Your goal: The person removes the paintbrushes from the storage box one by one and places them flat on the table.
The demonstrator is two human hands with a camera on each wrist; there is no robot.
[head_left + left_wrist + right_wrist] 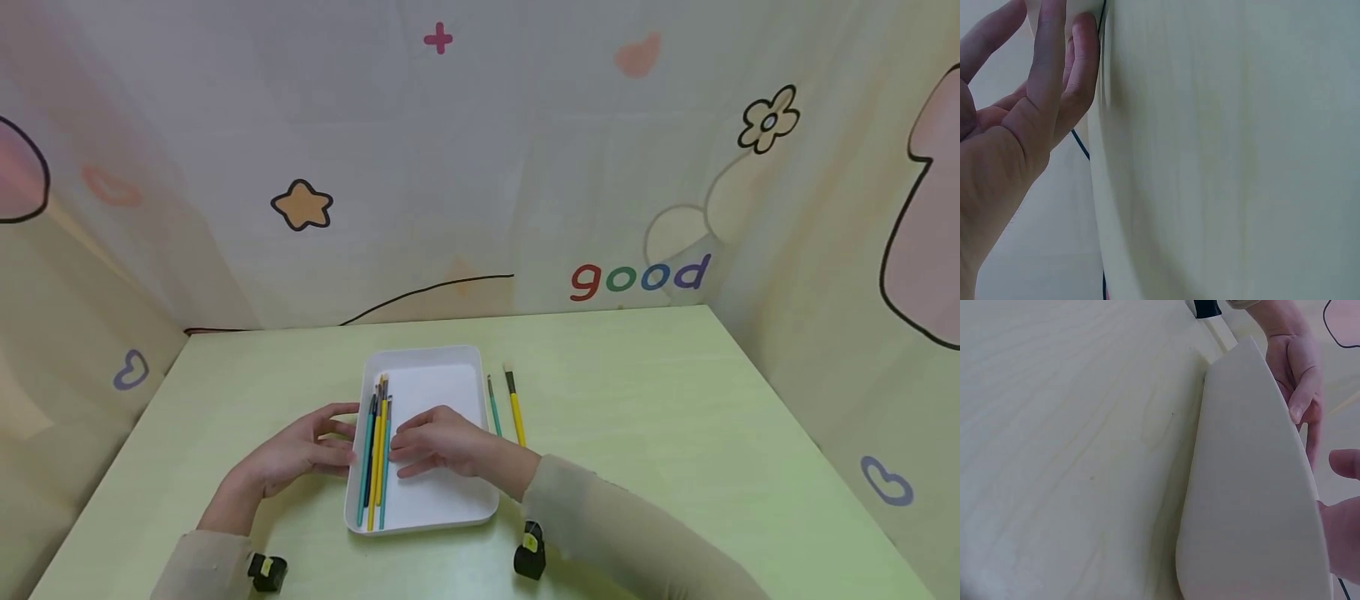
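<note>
A white tray (442, 379) lies on the table with several slim paintbrushes (377, 467), yellow, teal and dark, side by side along its left wall. My left hand (300, 450) is at the tray's left edge, fingertips right at the rim and fingers loosely bent. Over the tray floor is my right hand (450, 442), its relaxed fingertips beside the rightmost teal brush. In the left wrist view, the left hand (1035, 112) reaches up to a pale corner. The tray's outer wall (1247, 487) fills much of the right wrist view, with part of the right hand (1342, 534) behind it.
Right of the tray, a teal brush (493, 404) and a thicker yellow brush (515, 404) lie on the pale green table (660, 433). A printed curtain (480, 167) stands behind the table and along both sides. Black wrist devices (530, 550) sit below the sleeves.
</note>
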